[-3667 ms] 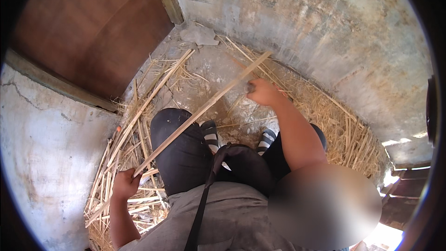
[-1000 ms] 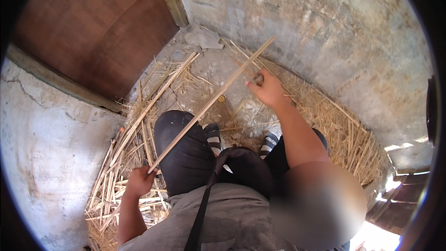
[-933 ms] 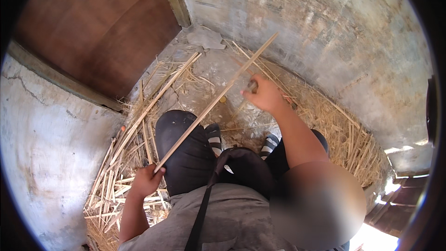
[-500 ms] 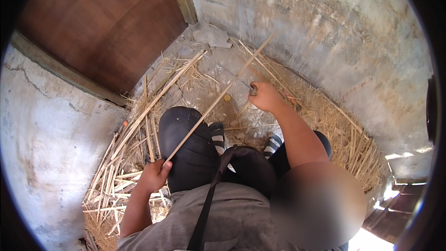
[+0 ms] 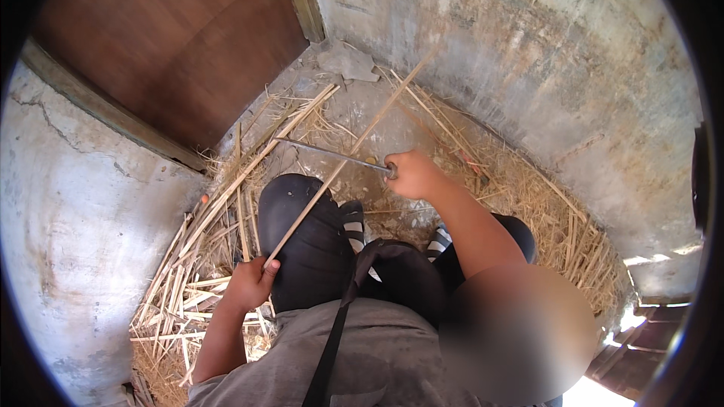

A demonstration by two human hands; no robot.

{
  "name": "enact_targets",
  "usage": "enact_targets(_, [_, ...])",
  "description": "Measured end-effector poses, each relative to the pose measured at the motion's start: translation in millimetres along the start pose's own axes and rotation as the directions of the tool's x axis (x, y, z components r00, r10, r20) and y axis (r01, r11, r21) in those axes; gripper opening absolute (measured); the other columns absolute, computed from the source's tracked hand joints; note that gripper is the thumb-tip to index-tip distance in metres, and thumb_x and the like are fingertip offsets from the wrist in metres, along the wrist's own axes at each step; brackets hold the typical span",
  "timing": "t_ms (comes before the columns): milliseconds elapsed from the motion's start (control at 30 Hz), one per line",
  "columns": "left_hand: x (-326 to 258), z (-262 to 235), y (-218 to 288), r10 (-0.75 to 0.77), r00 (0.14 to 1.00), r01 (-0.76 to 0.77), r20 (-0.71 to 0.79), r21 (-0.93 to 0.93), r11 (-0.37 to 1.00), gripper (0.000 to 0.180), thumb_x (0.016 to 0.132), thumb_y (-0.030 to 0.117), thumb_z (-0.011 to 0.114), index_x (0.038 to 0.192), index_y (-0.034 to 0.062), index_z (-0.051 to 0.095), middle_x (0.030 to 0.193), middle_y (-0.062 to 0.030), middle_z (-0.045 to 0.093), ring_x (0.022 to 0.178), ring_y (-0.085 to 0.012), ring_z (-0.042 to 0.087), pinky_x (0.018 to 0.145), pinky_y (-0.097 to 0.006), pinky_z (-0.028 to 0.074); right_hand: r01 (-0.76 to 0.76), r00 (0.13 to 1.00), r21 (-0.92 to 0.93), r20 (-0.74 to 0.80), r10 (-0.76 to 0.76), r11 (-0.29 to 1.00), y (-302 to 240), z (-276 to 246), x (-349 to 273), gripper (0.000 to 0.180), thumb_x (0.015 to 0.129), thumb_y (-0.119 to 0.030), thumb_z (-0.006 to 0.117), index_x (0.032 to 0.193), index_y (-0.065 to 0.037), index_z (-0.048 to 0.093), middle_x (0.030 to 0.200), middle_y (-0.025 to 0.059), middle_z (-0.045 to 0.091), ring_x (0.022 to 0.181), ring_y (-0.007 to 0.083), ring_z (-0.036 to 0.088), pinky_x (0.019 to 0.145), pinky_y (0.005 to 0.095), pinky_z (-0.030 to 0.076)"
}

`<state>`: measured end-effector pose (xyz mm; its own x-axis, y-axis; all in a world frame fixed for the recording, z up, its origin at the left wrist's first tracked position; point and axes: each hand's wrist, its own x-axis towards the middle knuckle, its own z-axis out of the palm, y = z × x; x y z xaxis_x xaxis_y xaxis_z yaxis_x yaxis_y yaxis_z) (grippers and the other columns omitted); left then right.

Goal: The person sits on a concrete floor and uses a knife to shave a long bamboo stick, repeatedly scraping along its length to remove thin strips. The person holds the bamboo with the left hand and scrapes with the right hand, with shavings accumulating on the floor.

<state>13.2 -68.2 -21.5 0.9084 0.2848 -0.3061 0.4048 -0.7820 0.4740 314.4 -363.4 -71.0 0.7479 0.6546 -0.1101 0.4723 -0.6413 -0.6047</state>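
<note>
My left hand [image 5: 251,284] is closed round the near end of a long, thin bamboo strip [image 5: 377,118], beside my left knee. From there the strip slants up and away over the knee, its far end close to the back wall. My right hand [image 5: 413,175] grips the short handle of a long, narrow-bladed knife [image 5: 313,148]. The blade points left and crosses the strip around its middle, just beyond my left knee. Whether the edge presses into the strip or only lies against it, I cannot tell.
Split bamboo strips [image 5: 170,298] and shavings lie heaped at my left. More shavings [image 5: 550,241] line the wall on the right. A brown door panel [image 5: 181,45] stands far left; a flat grey stone piece [image 5: 349,62] lies by the far corner. Plastered walls [image 5: 528,45] close in.
My right hand has drawn the knife nearer and to the left along the strip, so more of the blade shows. My left hand has stayed in place.
</note>
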Motion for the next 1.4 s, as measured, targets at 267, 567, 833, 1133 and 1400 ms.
enact_targets(267, [3.8,5.6,7.5,0.005,1.0,-0.005,-0.002,0.044,0.999,0.059,0.104,0.053,0.052,0.084,-0.0023,0.06,0.07,-0.027,0.063,0.074,-0.0513,0.065,0.066,-0.053,0.05,-0.088,0.996,-0.112,0.002,0.089,0.99,11.7,-0.4,-0.3,0.034,0.079,-0.021,0.069,0.109,-0.005,0.071,0.101,0.0209,0.073,0.097,0.0416,0.07,0.085,0.0495,0.057])
enact_targets(567, [2.6,-10.9,12.8,-0.022,0.998,0.021,0.058,0.027,0.999,0.058,0.105,0.052,0.052,0.088,-0.003,0.063,0.075,-0.0269,0.065,0.078,-0.0497,0.065,0.07,-0.051,0.051,0.054,0.995,-0.132,0.089,-0.043,0.99,-27.0,0.4,-1.4,0.034,0.078,-0.023,0.07,0.106,-0.004,0.071,0.103,0.021,0.073,0.099,0.042,0.07,0.087,0.0497,0.057])
enact_targets(833, [21.4,-18.6,8.0,-0.054,0.985,0.055,0.161,-0.005,0.998,0.059,0.106,0.051,0.051,0.089,-0.0039,0.064,0.075,-0.0251,0.064,0.075,-0.0444,0.065,0.07,-0.049,0.049,-0.016,0.999,0.017,0.033,0.015,1.0,24.4,10.2,9.7,0.032,0.074,-0.021,0.07,0.103,-0.006,0.073,0.095,0.0233,0.072,0.095,0.0427,0.069,0.084,0.0501,0.056])
enact_targets(1133, [19.3,-12.2,26.7,-0.078,0.989,0.071,0.123,0.065,0.995,0.054,0.105,0.046,0.055,0.085,-0.0032,0.062,0.079,-0.0294,0.065,0.082,-0.0506,0.065,0.072,-0.053,0.05,-0.069,0.991,0.0,-0.117,0.068,0.998,6.5,16.9,1.2,0.037,0.076,-0.02,0.067,0.111,-0.008,0.073,0.103,0.0208,0.074,0.096,0.0414,0.07,0.086,0.0494,0.056])
enact_targets(1400, [20.0,-14.9,13.6,-0.061,0.993,0.05,0.102,0.106,0.993,0.053,0.104,0.046,0.055,0.086,-0.0026,0.062,0.079,-0.0287,0.066,0.081,-0.051,0.065,0.072,-0.054,0.05,-0.081,0.997,-0.036,0.015,0.081,0.996,-12.6,-2.5,2.1,0.036,0.076,-0.02,0.067,0.11,-0.007,0.073,0.108,0.0232,0.072,0.098,0.0426,0.07,0.088,0.0493,0.056])
